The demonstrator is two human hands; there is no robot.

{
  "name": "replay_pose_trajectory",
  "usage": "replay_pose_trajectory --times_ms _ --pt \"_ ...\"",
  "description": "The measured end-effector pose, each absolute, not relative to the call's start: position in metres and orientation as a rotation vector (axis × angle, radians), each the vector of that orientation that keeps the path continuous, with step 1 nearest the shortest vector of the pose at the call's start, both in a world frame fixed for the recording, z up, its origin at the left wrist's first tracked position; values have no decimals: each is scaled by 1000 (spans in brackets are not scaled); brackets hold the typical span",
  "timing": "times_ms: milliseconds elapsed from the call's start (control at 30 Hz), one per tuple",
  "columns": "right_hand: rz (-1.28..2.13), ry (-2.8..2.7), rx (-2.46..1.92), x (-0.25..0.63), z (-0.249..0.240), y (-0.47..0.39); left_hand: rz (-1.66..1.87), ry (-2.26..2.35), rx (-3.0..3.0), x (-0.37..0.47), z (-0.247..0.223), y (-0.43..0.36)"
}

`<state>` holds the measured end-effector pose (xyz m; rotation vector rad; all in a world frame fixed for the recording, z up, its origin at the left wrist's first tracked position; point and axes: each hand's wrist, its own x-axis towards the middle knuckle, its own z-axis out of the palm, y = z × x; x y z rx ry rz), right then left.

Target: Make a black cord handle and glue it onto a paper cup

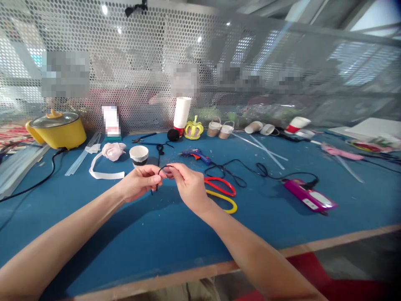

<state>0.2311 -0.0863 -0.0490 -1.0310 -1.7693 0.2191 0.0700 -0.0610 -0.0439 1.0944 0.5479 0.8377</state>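
A thin black cord (pixel 161 169) curves in a small arc between my two hands above the blue table. My left hand (pixel 140 182) pinches it, with loose black ends hanging below the fingers. My right hand (pixel 190 182) grips the other side of the arc, its fingertips close to the left ones. Just behind my left hand stands a small paper cup (pixel 138 154) with a white top and a dark lower band. Red and yellow scissor handles (pixel 230 205) lie beside my right wrist; the blades are hidden. A blue glue gun (pixel 197 155) rests behind that hand.
A pink fabric rose with white ribbon (pixel 112 151) and a yellow electric pot (pixel 64 130) are at left. Behind stand stacked paper cups (pixel 182 113), a yellow crown (pixel 193 128) and small baskets (pixel 214 127). A purple power strip (pixel 308 195) and cables lie at right.
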Motion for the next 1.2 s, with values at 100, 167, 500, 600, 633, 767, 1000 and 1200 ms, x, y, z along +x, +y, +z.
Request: replay_pose_trajectory --times_ms 100,167,500,600,633,767,1000,1200 --pt "346 -1732 -1055 230 -47 -87 862 524 1084 69 -43 -61" --pt "549 -1692 -1025 232 -44 -85 839 522 1088 68 -43 -60" --pt "1027 -1232 -949 240 -43 -74 853 528 1103 63 -43 -55" --pt "1143 -1389 -982 234 -44 -80 953 553 1090 67 -42 -58" --pt "1177 -1453 -984 233 -44 -82 977 561 1092 68 -41 -59" --pt "1118 -1597 -1015 233 -44 -85 967 559 1127 64 -38 -57" --pt "1128 -1837 -1106 253 -32 -81 882 529 1084 54 -31 -51" --pt "1418 -1384 -899 247 -35 -77 1011 522 1015 65 -35 -58"
